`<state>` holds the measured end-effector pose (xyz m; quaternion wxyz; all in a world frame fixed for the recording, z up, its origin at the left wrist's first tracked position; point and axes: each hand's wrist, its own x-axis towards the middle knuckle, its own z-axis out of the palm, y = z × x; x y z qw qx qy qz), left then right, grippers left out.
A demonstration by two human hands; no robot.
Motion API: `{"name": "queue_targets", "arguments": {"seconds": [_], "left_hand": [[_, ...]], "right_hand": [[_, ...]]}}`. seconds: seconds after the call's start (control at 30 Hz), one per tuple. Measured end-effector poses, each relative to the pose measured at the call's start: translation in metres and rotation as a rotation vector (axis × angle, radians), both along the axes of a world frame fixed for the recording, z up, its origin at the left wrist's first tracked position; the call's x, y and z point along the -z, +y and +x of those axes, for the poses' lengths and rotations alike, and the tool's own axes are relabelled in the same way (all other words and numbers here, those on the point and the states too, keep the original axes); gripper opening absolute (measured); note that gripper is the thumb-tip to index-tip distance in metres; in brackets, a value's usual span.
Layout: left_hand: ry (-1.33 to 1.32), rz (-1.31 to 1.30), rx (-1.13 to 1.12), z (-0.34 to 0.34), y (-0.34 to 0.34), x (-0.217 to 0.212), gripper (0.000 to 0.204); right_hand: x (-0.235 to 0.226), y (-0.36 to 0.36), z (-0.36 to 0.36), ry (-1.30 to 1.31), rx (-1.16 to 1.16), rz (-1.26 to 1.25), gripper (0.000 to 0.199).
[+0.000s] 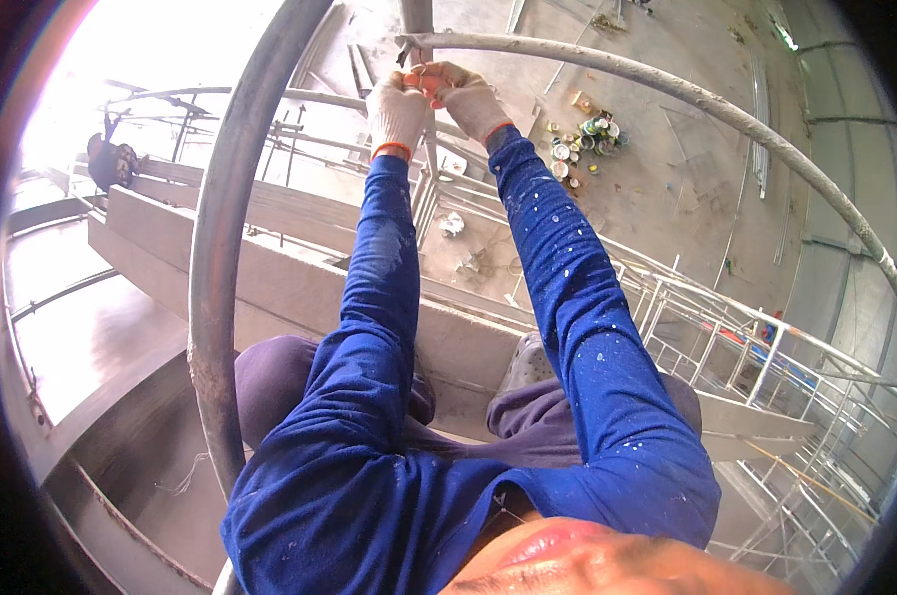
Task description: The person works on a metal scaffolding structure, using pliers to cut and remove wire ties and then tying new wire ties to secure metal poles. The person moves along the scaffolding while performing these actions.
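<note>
My left hand and my right hand, both in white knit gloves with orange cuffs, meet at arm's length. Their fingers are closed together beside an upright metal pipe. Orange shows between the fingertips; whether it is fingers or a small object I cannot tell. Just above, a pale horizontal pipe meets the upright, and a small dark strip hangs at that joint. Whatever the fingers pinch is too small and covered to name.
A thick grey pipe rises close on my left. Under my legs run pale planks high above the floor. Scaffold frames stand at right. Far below lie several paint buckets. Another person is at far left.
</note>
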<state>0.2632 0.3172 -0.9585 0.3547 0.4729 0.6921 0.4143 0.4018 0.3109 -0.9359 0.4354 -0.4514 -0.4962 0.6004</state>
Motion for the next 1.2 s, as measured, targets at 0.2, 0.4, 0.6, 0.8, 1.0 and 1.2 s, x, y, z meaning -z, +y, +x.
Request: {"name": "queue_targets", "arguments": {"seconds": [0.2,0.4,0.6,0.8,1.0,1.2], "left_hand": [[0.414,0.173,0.247,-0.016,-0.016,-0.028,0.02],[0.301,0.245,0.307,-0.03,-0.008,-0.022,0.011],[-1.306,0.197,0.212,0.034,-0.02,0.035,0.023],[-1.281,0.246,-0.103,0.009,-0.001,0.069,0.037],[-0.267,0.353,0.097,0.026,-0.032,-0.024,0.031],[0.243,0.344,0.097,0.011,-0.015,-0.039,0.02]], "right_hand": [[0.017,0.009,-0.005,-0.011,0.014,0.013,0.013],[-0.007,-0.009,0.007,-0.361,0.091,0.198,0.013],[-0.061,-0.035,-0.037,-1.142,0.233,0.482,0.025],[-0.027,-0.026,0.005,-0.857,0.352,0.298,0.021],[0.016,-0.012,0.006,-0.503,0.273,0.376,0.032],[-0.027,-0.019,0.001,-0.646,0.19,0.12,0.03]]}}
